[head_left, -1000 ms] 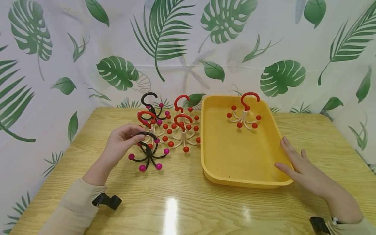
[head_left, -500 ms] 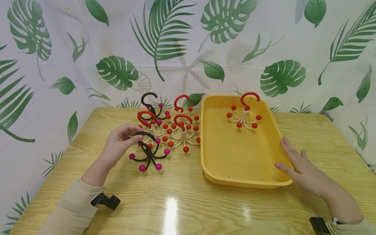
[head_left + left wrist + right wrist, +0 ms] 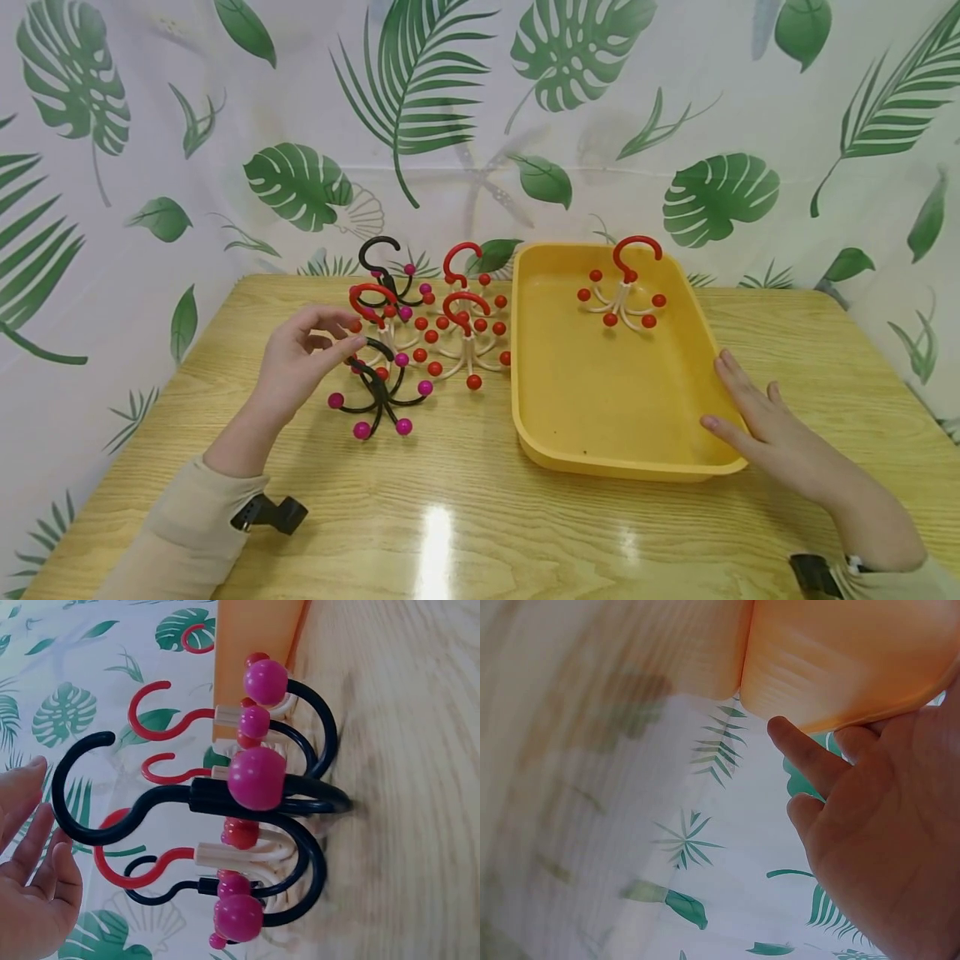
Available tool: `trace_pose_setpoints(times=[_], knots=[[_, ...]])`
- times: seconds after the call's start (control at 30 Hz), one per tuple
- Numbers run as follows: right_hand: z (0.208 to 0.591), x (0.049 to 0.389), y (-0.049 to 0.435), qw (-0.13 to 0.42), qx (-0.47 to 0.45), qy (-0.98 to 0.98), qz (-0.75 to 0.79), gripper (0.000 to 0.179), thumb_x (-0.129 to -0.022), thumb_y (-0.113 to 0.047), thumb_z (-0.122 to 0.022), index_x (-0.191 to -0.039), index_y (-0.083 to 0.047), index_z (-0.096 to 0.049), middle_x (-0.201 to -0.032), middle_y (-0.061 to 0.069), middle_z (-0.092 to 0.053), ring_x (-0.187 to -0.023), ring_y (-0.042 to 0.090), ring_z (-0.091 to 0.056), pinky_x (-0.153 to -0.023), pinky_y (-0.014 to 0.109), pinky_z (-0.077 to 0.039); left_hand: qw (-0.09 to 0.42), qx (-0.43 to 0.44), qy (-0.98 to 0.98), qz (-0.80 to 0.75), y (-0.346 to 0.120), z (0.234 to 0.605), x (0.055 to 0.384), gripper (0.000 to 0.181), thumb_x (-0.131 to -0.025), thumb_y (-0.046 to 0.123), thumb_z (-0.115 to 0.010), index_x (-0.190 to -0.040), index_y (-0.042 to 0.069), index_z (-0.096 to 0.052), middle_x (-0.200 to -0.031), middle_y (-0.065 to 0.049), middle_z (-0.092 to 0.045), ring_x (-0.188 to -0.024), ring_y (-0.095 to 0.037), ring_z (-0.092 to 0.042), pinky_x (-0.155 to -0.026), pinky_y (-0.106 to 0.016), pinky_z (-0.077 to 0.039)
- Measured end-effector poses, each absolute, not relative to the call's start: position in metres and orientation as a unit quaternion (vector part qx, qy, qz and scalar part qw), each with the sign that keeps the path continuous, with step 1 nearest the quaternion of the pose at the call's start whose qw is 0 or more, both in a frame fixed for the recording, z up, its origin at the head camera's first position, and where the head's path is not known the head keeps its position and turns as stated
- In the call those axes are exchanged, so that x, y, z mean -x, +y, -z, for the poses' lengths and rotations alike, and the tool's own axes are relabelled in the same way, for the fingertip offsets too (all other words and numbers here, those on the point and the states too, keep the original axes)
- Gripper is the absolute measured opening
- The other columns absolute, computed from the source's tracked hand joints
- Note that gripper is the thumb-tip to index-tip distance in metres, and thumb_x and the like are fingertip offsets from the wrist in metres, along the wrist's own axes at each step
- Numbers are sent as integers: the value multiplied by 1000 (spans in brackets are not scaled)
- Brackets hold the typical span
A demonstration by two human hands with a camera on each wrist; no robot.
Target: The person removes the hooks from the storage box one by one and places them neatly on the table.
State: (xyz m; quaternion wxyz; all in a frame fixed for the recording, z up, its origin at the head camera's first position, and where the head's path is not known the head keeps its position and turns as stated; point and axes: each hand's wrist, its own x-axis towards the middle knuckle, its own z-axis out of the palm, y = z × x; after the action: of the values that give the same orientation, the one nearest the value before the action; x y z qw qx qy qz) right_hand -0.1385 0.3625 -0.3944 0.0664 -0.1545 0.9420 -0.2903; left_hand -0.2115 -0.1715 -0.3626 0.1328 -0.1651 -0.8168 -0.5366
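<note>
A black hook hanger (image 3: 380, 392) with curved arms and magenta ball tips stands upright on the table. My left hand (image 3: 303, 358) is at the top of its hook, thumb and fingers parted. In the left wrist view, the fingertips (image 3: 39, 763) sit just beside the curve of the black hook (image 3: 154, 801), not wrapped round it. My right hand (image 3: 780, 437) lies with extended fingers on the right rim of a yellow tray (image 3: 630, 468). Inside the tray's far part stands a red-hooked hanger (image 3: 624, 287) with white arms and red balls.
Behind the near black hanger, several more stand close together: a red-and-white hanger (image 3: 468, 337), others like it, and a second black hanger (image 3: 388, 283). The wooden table (image 3: 337, 517) meets a leaf-patterned cloth (image 3: 450, 100) at the back.
My left thumb and fingers have spread apart and eased off the black hook, which they pinched before. The hanger stays in place; my right hand and the tray have not moved.
</note>
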Motion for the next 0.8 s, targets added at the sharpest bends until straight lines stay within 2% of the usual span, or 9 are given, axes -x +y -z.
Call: trace_pose_setpoints(times=[0.27, 0.43, 0.6, 0.8], knots=[[395, 138, 362, 63, 156, 943, 288, 79, -101, -31, -49, -152, -12, 8, -157, 8, 14, -142, 39, 8, -105, 52, 23, 186, 184, -806, 531, -158, 342, 208, 20, -86, 10, -73, -103, 3, -67, -97, -7, -62, -84, -14, -53, -68, -22, -44], [395, 138, 363, 60, 159, 942, 288, 79, -101, -31, -49, -152, -11, 7, -157, 9, 14, -142, 39, 7, -105, 52, 23, 217, 251, -773, 541, -135, 321, 206, 19, -83, 0, -73, -101, 1, -67, -91, -5, -62, -79, -15, -54, -65, -23, -44], [396, 138, 363, 60, 158, 943, 287, 79, -101, -31, -49, -152, -11, 8, -157, 8, 14, -142, 40, 7, -105, 51, 23, 202, 314, -750, 546, -105, 310, 202, 21, -81, -3, -73, -101, 1, -67, -91, -2, -61, -71, -18, -53, -63, -25, -46], [395, 138, 363, 62, 156, 943, 289, 79, -101, -32, -49, -152, -12, 7, -157, 7, 14, -141, 39, 9, -105, 53, 23, 153, 334, -742, 560, -69, 308, 202, 21, -83, 2, -73, -102, 3, -66, -97, -7, -61, -80, -20, -54, -66, -29, -46]])
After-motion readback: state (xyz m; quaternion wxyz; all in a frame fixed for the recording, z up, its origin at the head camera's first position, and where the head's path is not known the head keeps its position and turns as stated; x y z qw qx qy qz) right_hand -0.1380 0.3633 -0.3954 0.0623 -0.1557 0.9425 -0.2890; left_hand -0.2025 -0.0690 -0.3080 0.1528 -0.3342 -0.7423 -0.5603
